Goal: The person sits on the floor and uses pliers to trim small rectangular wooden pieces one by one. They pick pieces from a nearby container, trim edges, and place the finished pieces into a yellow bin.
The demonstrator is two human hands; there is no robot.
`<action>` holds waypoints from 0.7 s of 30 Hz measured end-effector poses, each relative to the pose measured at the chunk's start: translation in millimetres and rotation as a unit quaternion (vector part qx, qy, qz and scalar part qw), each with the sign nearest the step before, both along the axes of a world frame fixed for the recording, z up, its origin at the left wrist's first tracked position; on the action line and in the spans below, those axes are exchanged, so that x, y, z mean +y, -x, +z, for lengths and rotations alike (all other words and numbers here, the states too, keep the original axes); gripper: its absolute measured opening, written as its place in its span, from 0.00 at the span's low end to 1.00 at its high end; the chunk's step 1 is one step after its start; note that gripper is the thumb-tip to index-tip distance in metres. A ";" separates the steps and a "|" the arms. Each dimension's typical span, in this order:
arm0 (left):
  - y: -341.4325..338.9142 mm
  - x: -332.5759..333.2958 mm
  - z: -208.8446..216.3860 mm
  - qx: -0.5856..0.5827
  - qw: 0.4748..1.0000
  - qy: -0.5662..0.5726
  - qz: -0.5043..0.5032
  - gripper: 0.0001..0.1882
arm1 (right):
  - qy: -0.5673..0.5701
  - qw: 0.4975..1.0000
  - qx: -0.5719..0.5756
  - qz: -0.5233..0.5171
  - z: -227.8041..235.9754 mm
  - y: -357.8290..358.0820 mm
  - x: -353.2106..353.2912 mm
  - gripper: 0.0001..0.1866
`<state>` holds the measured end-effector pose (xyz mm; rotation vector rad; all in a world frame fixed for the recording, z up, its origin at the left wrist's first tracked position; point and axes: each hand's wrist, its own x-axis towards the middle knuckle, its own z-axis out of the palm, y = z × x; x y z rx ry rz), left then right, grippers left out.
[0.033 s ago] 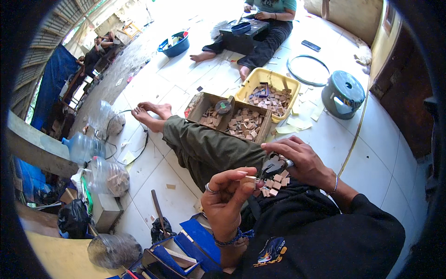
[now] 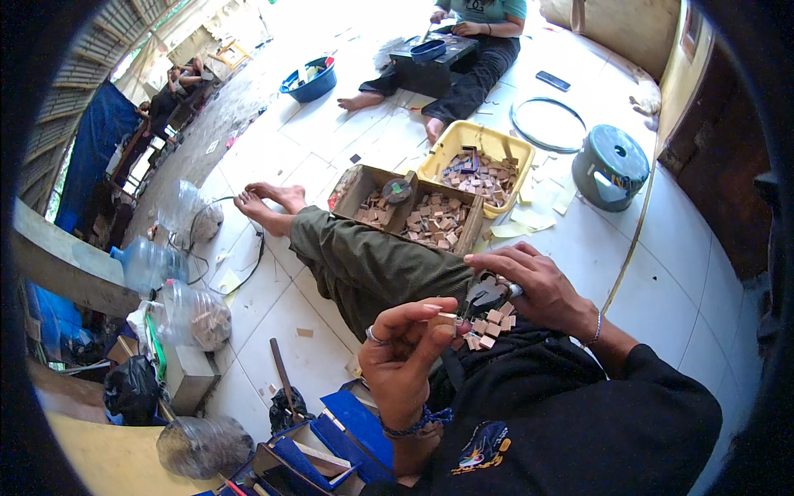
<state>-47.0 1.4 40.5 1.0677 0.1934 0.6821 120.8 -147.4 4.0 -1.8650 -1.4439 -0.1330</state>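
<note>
I sit on a white tiled floor with my legs stretched out. My left hand (image 2: 403, 351) is raised over my lap and pinches a small pale piece (image 2: 447, 315) between thumb and fingertips. My right hand (image 2: 538, 285) grips a small dark metal tool (image 2: 484, 296) whose tip meets that piece. Several small brown blocks (image 2: 490, 327) lie on my lap just below both hands. Past my knee stand a cardboard box (image 2: 361, 188) and a yellow tub (image 2: 451, 145), both holding several of the same brown blocks.
Another person (image 2: 471, 41) sits at the back with a dark tray. Around are a blue basin (image 2: 310, 80), a green stool (image 2: 612, 165), a thin hoop (image 2: 546, 124), large plastic bottles (image 2: 149, 264) at the left, and blue boxes (image 2: 339, 434) by my left elbow.
</note>
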 end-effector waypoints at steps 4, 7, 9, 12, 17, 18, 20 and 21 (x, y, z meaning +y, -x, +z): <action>-0.7 -0.3 -2.9 0.001 1.000 -0.010 0.005 0.17 | -0.002 1.000 0.010 0.009 -0.6 0.7 -1.4 0.40; -0.6 1.6 -5.9 0.005 1.000 -0.017 0.003 0.17 | -0.005 1.000 0.014 0.013 -2.5 0.7 -1.1 0.39; -0.8 4.4 -7.8 -0.031 0.999 -0.017 -0.025 0.15 | -0.005 1.000 0.007 0.012 -3.9 0.2 -0.7 0.38; 0.3 6.3 -9.4 -0.052 0.998 -0.007 -0.041 0.15 | 0.002 1.000 0.005 0.015 -5.7 -0.1 -0.4 0.36; -0.2 4.9 -8.7 -0.034 0.999 -0.008 -0.030 0.16 | -0.001 1.000 0.015 0.020 -6.9 1.0 0.5 0.34; -0.7 3.9 -8.5 -0.017 1.000 -0.017 -0.016 0.16 | 0.000 1.000 0.014 0.022 -6.9 1.3 0.7 0.34; -1.2 3.0 -7.9 0.003 1.000 -0.026 -0.002 0.17 | -0.002 1.000 0.018 0.021 -6.5 1.9 0.6 0.33; -1.3 3.1 -7.6 0.006 1.000 -0.026 -0.002 0.17 | 0.001 1.000 0.017 0.019 -6.3 2.1 0.3 0.33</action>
